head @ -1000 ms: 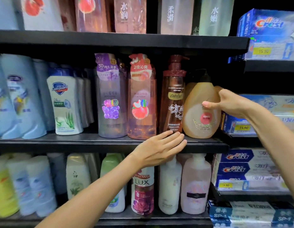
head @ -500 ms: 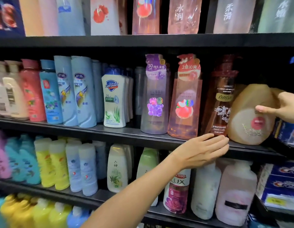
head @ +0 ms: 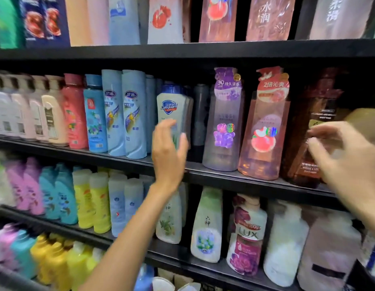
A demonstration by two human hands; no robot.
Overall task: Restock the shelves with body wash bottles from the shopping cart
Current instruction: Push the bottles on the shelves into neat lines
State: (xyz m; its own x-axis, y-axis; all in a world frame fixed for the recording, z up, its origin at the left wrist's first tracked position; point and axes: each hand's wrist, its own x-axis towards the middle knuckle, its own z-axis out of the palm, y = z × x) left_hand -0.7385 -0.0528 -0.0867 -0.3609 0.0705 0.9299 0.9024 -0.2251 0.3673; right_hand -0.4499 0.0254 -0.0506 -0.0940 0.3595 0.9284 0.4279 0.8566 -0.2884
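Body wash bottles fill the black shelves (head: 224, 177). My left hand (head: 168, 152) is raised with fingers spread in front of the white Safeguard bottle (head: 172, 108) on the middle shelf, holding nothing. My right hand (head: 346, 162) hovers with loosely curled fingers in front of the dark brown pump bottle (head: 314, 114), apart from the amber round bottle (head: 367, 120) at the far right, and it is empty. A clear purple bottle (head: 224, 122) and a clear pink bottle (head: 264, 127) stand between the two hands. The shopping cart is out of view.
Blue twin bottles (head: 123, 114) and pink and cream pump bottles (head: 56, 110) line the middle shelf to the left. Below stand a Lux bottle (head: 246, 234), white bottles and yellow ones (head: 92, 202). The upper shelf (head: 182, 49) carries tall pouches.
The view has swung left. My left hand lifted off the shelf edge and moved left to the Safeguard bottle. My right hand let go of the amber bottle and drew back.
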